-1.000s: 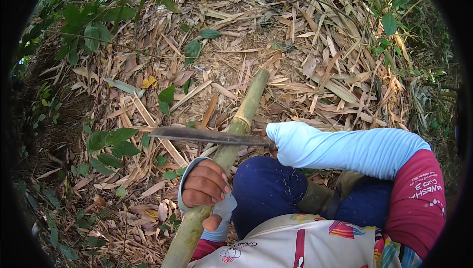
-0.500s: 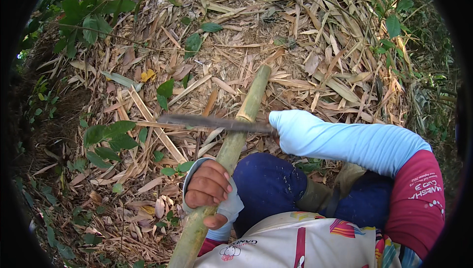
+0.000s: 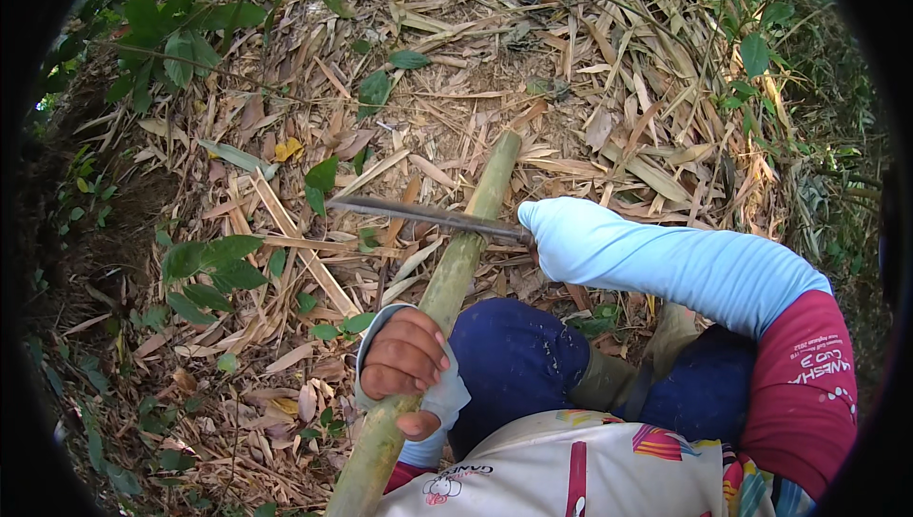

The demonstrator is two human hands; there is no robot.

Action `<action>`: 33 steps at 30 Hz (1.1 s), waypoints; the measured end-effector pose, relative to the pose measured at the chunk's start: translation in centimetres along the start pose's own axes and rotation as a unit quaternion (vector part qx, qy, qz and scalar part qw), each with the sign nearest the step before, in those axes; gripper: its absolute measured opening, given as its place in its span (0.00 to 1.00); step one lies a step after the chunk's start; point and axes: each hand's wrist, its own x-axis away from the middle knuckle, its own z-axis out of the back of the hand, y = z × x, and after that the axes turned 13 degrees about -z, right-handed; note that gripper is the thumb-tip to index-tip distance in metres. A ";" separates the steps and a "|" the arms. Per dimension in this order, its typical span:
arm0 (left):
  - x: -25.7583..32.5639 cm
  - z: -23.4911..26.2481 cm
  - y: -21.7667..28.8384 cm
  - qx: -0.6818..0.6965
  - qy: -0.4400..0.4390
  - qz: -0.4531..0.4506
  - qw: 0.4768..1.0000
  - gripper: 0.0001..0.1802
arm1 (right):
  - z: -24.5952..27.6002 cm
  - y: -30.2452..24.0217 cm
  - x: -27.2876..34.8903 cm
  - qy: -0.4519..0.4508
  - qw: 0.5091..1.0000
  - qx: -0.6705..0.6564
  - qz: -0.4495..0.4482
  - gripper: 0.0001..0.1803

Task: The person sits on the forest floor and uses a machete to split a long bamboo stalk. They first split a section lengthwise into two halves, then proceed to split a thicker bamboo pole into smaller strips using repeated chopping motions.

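Observation:
A green bamboo pole (image 3: 447, 293) slants from the bottom edge up to its cut end over the litter. My left hand (image 3: 404, 360), half covered by a pale blue sleeve, is closed around its lower part. Farther up, the dark blade of a machete (image 3: 409, 214) lies across the pole at about its node, with the tip toward the left. My right hand (image 3: 530, 234) grips the machete at its right end; the light blue sleeve hides most of that hand and the handle.
Dry leaves and split bamboo strips (image 3: 302, 239) cover the ground. Green leafy plants (image 3: 214, 265) stand at the left, with more at the top left and top right. My knee (image 3: 518, 351) in blue trousers is bent right beside the pole.
The machete blade has shifted a little away from me along the pole to about the node, and it now shows thinner. My left hand and the pole have hardly moved.

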 end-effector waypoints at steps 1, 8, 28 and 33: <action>0.2 0.1 0.2 0.000 -0.002 0.001 1.000 0.24 | 0.3 -0.4 0.3 -0.023 1.000 0.002 0.012 0.15; 0.5 -0.1 0.5 -0.002 -0.005 0.002 1.000 0.23 | 0.4 -0.6 0.4 -0.046 0.999 0.005 0.002 0.15; 0.7 0.3 0.1 -0.001 -0.003 -0.005 1.000 0.24 | 1.0 -0.3 0.5 -0.043 0.999 -0.008 0.019 0.14; 0.6 0.3 0.4 0.004 -0.010 0.005 1.000 0.23 | 0.2 -0.1 0.4 -0.028 0.999 -0.004 0.039 0.15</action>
